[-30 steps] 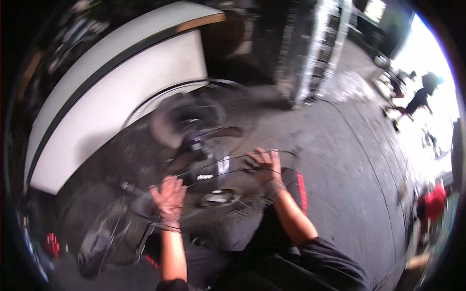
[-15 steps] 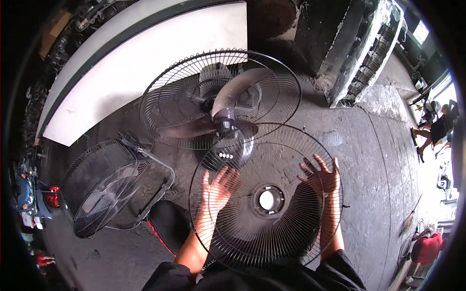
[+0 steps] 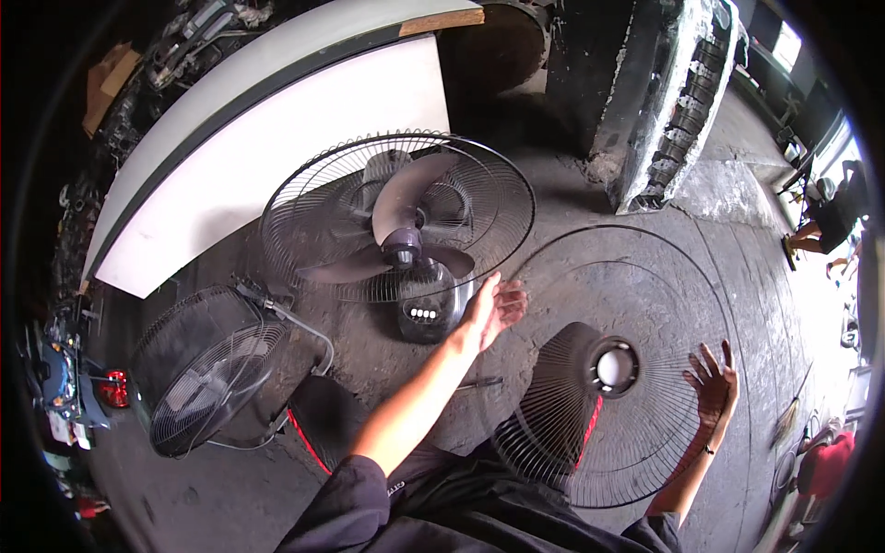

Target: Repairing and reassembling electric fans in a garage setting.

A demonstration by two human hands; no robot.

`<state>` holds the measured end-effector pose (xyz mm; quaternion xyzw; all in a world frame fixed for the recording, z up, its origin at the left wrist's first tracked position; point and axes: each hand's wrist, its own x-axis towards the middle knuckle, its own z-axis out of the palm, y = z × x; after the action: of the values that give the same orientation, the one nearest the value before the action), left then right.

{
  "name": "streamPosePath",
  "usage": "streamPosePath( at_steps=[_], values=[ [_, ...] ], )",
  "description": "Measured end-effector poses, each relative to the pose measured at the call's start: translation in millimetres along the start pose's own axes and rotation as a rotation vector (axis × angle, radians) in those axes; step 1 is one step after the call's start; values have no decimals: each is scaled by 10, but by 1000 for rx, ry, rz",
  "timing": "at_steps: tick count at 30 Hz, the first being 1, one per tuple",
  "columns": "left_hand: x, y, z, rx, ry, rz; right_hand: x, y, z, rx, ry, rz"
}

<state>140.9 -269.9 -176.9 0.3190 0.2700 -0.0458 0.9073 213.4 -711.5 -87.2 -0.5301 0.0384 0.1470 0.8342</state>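
A round black wire fan grille [image 3: 616, 367] with a ring-shaped hub lies across my lap and the floor. My right hand [image 3: 712, 385] is behind the wires at its right rim, fingers spread; I cannot tell how much of the grille it bears. My left hand [image 3: 498, 309] is at the grille's upper left edge, empty, with loosely curled fingers apart. Just beyond it stands a fan with dark blades [image 3: 402, 198], its rear grille [image 3: 502, 180] behind them. The fan's base [image 3: 431, 309] has a row of white buttons.
A second fan [image 3: 217, 373] in a wire cage leans on a bent tube stand at the left. Behind are a large white curved panel [image 3: 277, 175] and a dark block with ribbed side [image 3: 678, 111]. A thin dark rod [image 3: 481, 381] lies near my left forearm. People are at far right.
The grille has moved right, together with my right hand. My left hand has come out from behind it and reached up toward the fan's base.
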Motion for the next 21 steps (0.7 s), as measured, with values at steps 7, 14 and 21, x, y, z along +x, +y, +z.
streamPosePath(
  at_steps=[7, 14, 21],
  values=[
    [-556, 606, -196, 481, 111, 220, 121, 663, -1128, 299, 319, -367],
    [-1137, 808, -718, 410, 378, 258, 1379, 2240, -981, 536, 601, -228],
    [-1277, 671, -677, 543, 456, 237, 1626, 3043, -915, 467, 648, -21]
  ],
)
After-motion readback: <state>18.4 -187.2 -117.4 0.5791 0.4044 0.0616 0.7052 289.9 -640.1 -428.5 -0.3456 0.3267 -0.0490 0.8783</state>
